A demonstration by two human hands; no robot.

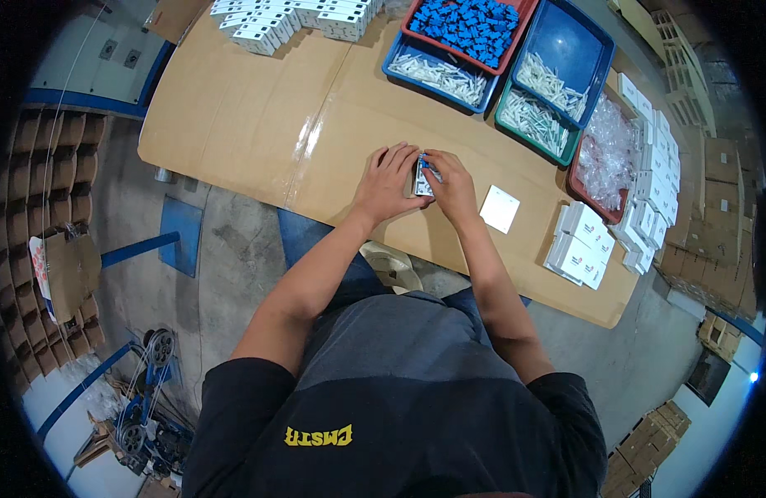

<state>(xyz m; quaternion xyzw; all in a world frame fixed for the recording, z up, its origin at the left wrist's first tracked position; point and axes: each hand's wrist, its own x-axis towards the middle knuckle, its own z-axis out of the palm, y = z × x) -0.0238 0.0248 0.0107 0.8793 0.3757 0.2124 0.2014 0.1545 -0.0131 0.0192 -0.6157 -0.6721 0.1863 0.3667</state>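
Observation:
My left hand (389, 181) lies along the left side of a small white box (423, 184) on the table, its thumb curled round the near end. At the box's right side is my right hand (452, 187), fingers bent over it and closed on a small blue piece (423, 162) in the upper part of the box. The fingers partly hide both the box and the piece. A flat white square (500, 208) lies just right of my right hand.
Brown cardboard covers the table (233, 124). Toward the back stand a red tray of blue pieces (516, 51), blue trays (584, 37) and a green tray (557, 156) with white sticks, and a red tray of clear plastic (594, 199). White boxes are stacked at right (580, 245) and back left (262, 37).

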